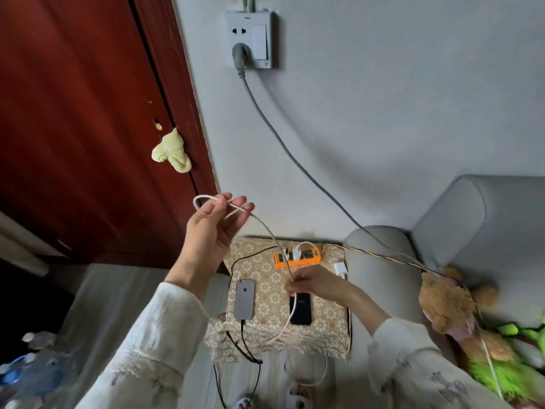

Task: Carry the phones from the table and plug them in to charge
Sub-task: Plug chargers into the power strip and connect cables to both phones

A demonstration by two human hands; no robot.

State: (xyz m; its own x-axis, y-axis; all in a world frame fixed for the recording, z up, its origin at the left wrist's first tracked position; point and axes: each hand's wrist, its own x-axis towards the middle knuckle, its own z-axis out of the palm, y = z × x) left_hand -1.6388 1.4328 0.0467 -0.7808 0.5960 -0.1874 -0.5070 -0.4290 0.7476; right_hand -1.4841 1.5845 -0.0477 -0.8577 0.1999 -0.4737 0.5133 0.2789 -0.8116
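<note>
Your left hand (pixel 213 222) is raised near the middle of the frame, palm turned toward you, forearm rising from the lower left in a pale embroidered sleeve (pixel 159 343). Its thumb and fingers are loosely curled round a loop of the white cable (pixel 274 240), which bends over the fingertips and drops away down to the right.

Your right hand (pixel 312 283) sits lower, just right of centre, its arm coming in from the lower right. Its fingers pinch the same white cable above the top edge of the black phone (pixel 300 309); from there the cable runs on down across the phone's left side and curls below the table's edge.

Both phones lie on the small table with the patterned cloth (pixel 271 287) in the lower middle of the frame. The grey phone (pixel 244 299) is face down on the left, a black cable (pixel 244 335) plugged into its lower end. The black phone lies to its right, well apart from it.

At the far edge of the cloth sits an orange power strip (pixel 298 258) with a white charger (pixel 297 252) plugged in. A grey cord (pixel 295 160) climbs from behind the sofa arm to the wall socket (pixel 250 39) at the top of the frame.
</note>
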